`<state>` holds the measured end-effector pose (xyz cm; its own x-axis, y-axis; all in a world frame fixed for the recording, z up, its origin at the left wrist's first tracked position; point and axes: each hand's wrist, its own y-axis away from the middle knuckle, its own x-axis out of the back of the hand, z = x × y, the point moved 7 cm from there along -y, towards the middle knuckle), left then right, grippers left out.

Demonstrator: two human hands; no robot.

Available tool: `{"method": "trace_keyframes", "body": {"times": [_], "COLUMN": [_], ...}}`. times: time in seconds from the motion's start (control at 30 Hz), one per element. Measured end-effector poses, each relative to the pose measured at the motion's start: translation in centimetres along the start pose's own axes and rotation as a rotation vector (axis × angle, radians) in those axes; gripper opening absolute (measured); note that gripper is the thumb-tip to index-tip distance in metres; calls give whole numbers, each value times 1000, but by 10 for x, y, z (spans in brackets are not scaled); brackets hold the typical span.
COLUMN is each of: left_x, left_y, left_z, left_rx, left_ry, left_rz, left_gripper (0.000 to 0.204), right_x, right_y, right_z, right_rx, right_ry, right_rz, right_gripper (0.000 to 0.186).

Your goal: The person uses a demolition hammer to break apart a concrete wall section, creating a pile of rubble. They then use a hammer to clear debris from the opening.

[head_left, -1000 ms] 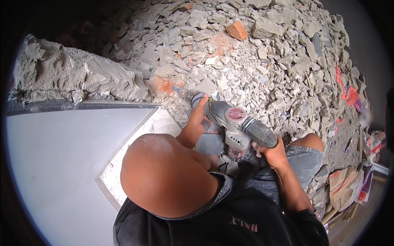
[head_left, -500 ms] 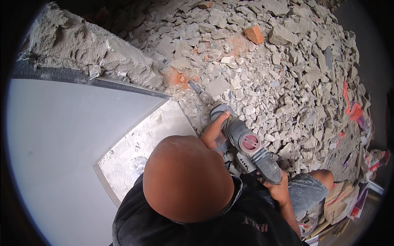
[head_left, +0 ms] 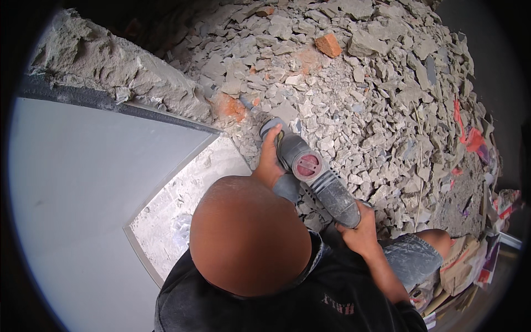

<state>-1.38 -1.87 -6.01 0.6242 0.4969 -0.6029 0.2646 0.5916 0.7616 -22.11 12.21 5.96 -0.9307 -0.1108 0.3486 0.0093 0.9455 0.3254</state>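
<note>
A dusty grey demolition hammer [head_left: 326,191] with a round red cap lies diagonally between my hands. My left hand [head_left: 269,152] is wrapped round its front grip; my right hand [head_left: 358,232] holds the rear handle. Its bit, partly obscured, points at an orange brick-dust patch [head_left: 229,108] beside a broken concrete ledge [head_left: 116,61]. My bare left knee [head_left: 249,232] is bent close below the tool, with the right knee [head_left: 434,240] out to the right.
Broken rubble [head_left: 376,127] covers the ground ahead, with an orange brick chunk [head_left: 328,45]. A pale grey panel [head_left: 77,193] and a dusty white slab [head_left: 177,199] are at left. A torn paper sack [head_left: 459,265] and pink scraps [head_left: 473,141] lie at right.
Compared with half a second ago, both hands and the tool have moved up and left, bringing the bit closer to the brick patch. The view has also shifted slightly since a second ago.
</note>
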Motion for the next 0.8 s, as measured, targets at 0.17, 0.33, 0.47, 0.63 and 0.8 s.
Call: {"method": "trace_keyframes", "body": {"times": [0.17, 0.33, 0.47, 0.63, 0.8], "left_x": [-62, -78, -39, 10, 21], "left_y": [-62, -26, 12, 40, 57], "left_z": [16, -10, -18, -15, -19], "left_rx": [5, 23, 112, 177, 139], "left_ry": [-219, -216, -130, -84, -75], "left_rz": [-210, -184, -116, -181, -305], "left_gripper": [53, 46, 42, 44, 67], "right_x": [7, 52, 69, 21, 15], "right_y": [-12, 12, 28, 32, 42], "right_z": [-24, -24, 6, -1, -41], "right_rx": [-24, -93, -50, -141, 191], "right_ry": [-38, -105, 119, -67, 200], "right_rz": [104, 171, 105, -181, -225], "right_gripper": [34, 38, 42, 45, 49]}}
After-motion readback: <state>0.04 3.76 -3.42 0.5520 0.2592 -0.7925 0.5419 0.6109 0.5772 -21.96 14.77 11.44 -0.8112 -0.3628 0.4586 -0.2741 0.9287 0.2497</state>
